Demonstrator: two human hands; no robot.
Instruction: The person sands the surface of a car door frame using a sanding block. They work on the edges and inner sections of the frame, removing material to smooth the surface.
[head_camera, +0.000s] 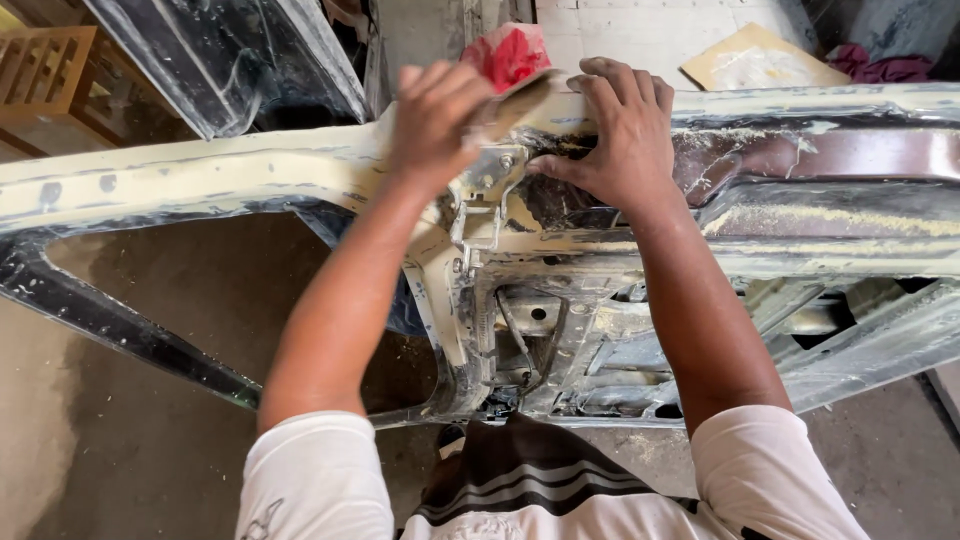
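Block: a sanding block lies on the top edge of the car door, at its middle.
Left hand: the left hand has its fingers curled tight around the block's near end.
Right hand: the right hand lies flat on the door just beside the block, fingers together, fingertips on the top edge.
Rag: a red rag sits just behind the block.
Cardboard: a piece lies on the floor beyond.

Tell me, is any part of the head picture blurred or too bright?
Head view: the left hand and its sanding block are motion-blurred; the right hand on the car door frame is sharp; the floor at top is overexposed.
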